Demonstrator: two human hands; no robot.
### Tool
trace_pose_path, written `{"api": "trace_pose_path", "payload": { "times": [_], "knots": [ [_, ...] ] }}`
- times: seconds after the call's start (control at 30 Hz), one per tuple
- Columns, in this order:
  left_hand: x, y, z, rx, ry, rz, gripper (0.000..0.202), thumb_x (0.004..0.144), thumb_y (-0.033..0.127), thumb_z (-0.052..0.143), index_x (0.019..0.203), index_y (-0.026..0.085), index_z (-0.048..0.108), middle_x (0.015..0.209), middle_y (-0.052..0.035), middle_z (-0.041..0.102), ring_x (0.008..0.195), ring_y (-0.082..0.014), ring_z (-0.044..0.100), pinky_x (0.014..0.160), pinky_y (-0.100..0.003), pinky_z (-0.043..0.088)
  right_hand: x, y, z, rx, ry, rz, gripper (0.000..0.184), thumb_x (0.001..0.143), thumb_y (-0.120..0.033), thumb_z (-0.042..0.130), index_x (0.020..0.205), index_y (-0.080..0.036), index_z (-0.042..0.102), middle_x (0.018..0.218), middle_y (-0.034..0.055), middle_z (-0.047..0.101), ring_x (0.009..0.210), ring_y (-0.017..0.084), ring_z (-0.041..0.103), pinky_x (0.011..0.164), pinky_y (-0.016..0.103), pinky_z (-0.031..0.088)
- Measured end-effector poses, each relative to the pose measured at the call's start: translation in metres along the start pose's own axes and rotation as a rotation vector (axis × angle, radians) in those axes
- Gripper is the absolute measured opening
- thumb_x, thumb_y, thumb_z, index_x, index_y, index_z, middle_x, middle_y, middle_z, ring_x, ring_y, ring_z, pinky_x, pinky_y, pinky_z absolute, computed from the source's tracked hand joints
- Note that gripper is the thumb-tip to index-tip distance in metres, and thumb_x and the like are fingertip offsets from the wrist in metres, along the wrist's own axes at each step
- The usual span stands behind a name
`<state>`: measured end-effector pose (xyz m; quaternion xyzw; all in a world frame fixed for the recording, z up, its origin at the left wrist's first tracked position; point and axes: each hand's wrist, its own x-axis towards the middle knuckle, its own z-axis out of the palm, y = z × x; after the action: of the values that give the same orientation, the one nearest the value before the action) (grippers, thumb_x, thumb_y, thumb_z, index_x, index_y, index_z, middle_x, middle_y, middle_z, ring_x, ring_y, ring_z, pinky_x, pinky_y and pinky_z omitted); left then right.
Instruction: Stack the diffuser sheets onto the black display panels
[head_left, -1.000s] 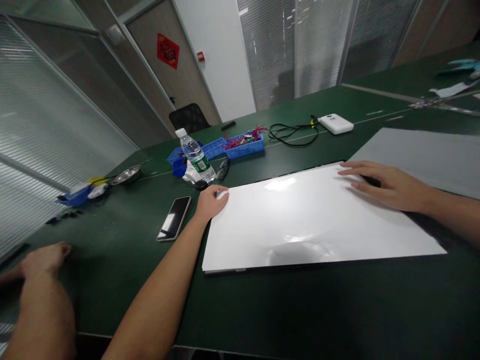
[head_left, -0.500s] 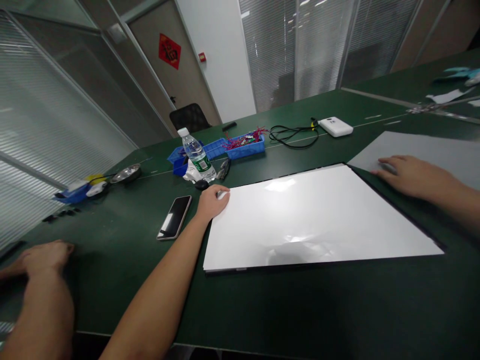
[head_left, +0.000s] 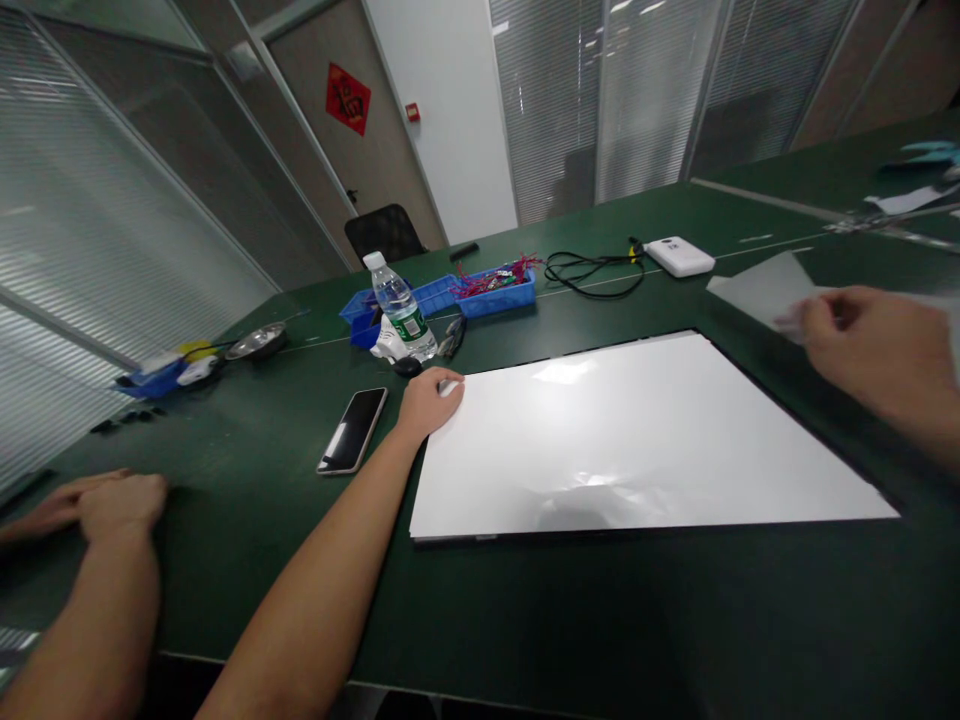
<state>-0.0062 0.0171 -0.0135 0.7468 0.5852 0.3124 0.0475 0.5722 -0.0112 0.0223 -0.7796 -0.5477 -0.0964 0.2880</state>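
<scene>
A flat white rectangular panel (head_left: 630, 440) with dark edges lies on the green table. My left hand (head_left: 430, 402) is closed on its far left corner, thumb over the glossy top. At the right, my right hand (head_left: 874, 345) pinches a thin, greyish translucent sheet (head_left: 772, 285), whose near edge is raised and bent off the table. My right fingertips are slightly blurred. A phone (head_left: 352, 430) lies screen up just left of my left wrist, and a black computer mouse (head_left: 407, 367) sits beyond my fingers.
A water bottle (head_left: 403, 310) stands near blue trays, one holding red wires (head_left: 499, 280). A black cable (head_left: 592, 272) and a white box (head_left: 679, 256) lie at the back. Another person's clasped hands (head_left: 124, 505) rest on the table at left.
My right hand, flat on the grey sheet before, now pinches it and has lifted part of it. My left hand stays at the panel's corner.
</scene>
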Motion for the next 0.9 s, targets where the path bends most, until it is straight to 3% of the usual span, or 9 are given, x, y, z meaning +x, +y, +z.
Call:
{"api": "trace_pose_path", "payload": {
  "times": [0.1, 0.2, 0.33, 0.43, 0.5, 0.67, 0.77, 0.9],
  "knots": [
    [0.000, 0.000, 0.000, 0.007, -0.007, -0.006, 0.019, 0.091, 0.029, 0.071, 0.103, 0.025, 0.085, 0.113, -0.0048, 0.084, 0.099, -0.0266, 0.075, 0.096, -0.040, 0.059, -0.011, -0.011, -0.005, 0.072, 0.080, -0.035, 0.041, 0.098, -0.051, 0.049, 0.106, -0.021, 0.076, 0.093, 0.0131, 0.077, 0.080, 0.028, 0.069, 0.074, 0.040, 0.045],
    [0.000, 0.001, -0.001, 0.013, -0.011, -0.014, 0.019, 0.090, 0.029, 0.071, 0.103, 0.025, 0.085, 0.114, -0.0045, 0.084, 0.099, -0.0266, 0.075, 0.096, -0.040, 0.059, -0.027, -0.024, -0.009, 0.108, 0.011, -0.199, 0.040, 0.096, -0.056, 0.049, 0.100, -0.024, 0.073, 0.085, 0.0107, 0.075, 0.074, 0.028, 0.069, 0.069, 0.040, 0.045],
    [0.000, 0.003, -0.002, 0.019, -0.010, -0.018, 0.020, 0.090, 0.029, 0.071, 0.104, 0.024, 0.085, 0.112, -0.0055, 0.084, 0.096, -0.0266, 0.075, 0.096, -0.040, 0.059, -0.050, -0.042, -0.013, 0.142, -0.203, -0.591, 0.043, 0.097, -0.060, 0.048, 0.096, -0.025, 0.074, 0.070, 0.0061, 0.071, 0.057, 0.024, 0.064, 0.058, 0.037, 0.041],
    [0.000, 0.003, -0.002, 0.023, -0.009, -0.017, 0.020, 0.090, 0.028, 0.071, 0.103, 0.023, 0.085, 0.111, -0.0059, 0.083, 0.095, -0.0263, 0.075, 0.095, -0.040, 0.058, -0.065, -0.056, -0.018, 0.224, -0.359, -0.957, 0.041, 0.103, -0.054, 0.047, 0.096, -0.026, 0.077, 0.079, 0.0043, 0.077, 0.062, 0.022, 0.070, 0.060, 0.035, 0.046],
    [0.000, 0.004, -0.003, 0.026, -0.011, -0.016, 0.020, 0.090, 0.028, 0.071, 0.103, 0.023, 0.085, 0.110, -0.0059, 0.083, 0.094, -0.0261, 0.075, 0.094, -0.040, 0.058, -0.074, -0.064, -0.023, 0.280, -0.414, -1.083, 0.038, 0.105, -0.048, 0.047, 0.099, -0.027, 0.078, 0.088, 0.0038, 0.080, 0.069, 0.022, 0.074, 0.065, 0.036, 0.051],
    [0.000, 0.004, -0.004, 0.032, -0.015, -0.021, 0.021, 0.090, 0.029, 0.071, 0.104, 0.023, 0.085, 0.108, -0.0054, 0.083, 0.092, -0.0252, 0.074, 0.091, -0.038, 0.058, -0.081, -0.066, -0.024, 0.437, -0.558, -1.038, 0.032, 0.106, -0.046, 0.052, 0.119, -0.035, 0.079, 0.115, 0.0000, 0.082, 0.086, 0.021, 0.078, 0.076, 0.037, 0.060],
    [0.001, 0.005, -0.004, 0.031, -0.015, -0.024, 0.021, 0.090, 0.030, 0.070, 0.104, 0.023, 0.086, 0.108, -0.0057, 0.083, 0.092, -0.0251, 0.074, 0.090, -0.037, 0.058, -0.069, -0.056, -0.017, 0.399, -0.437, -0.881, 0.042, 0.106, -0.052, 0.049, 0.120, -0.029, 0.081, 0.115, 0.0038, 0.082, 0.085, 0.023, 0.078, 0.073, 0.036, 0.059],
    [0.001, 0.006, -0.004, 0.027, -0.016, -0.023, 0.022, 0.090, 0.030, 0.070, 0.105, 0.022, 0.086, 0.107, -0.0056, 0.083, 0.093, -0.0249, 0.074, 0.093, -0.037, 0.057, -0.045, -0.039, -0.006, 0.089, -0.228, -0.702, 0.063, 0.103, -0.063, 0.039, 0.114, -0.020, 0.084, 0.112, 0.0101, 0.082, 0.092, 0.031, 0.078, 0.075, 0.042, 0.055]
  ]
}}
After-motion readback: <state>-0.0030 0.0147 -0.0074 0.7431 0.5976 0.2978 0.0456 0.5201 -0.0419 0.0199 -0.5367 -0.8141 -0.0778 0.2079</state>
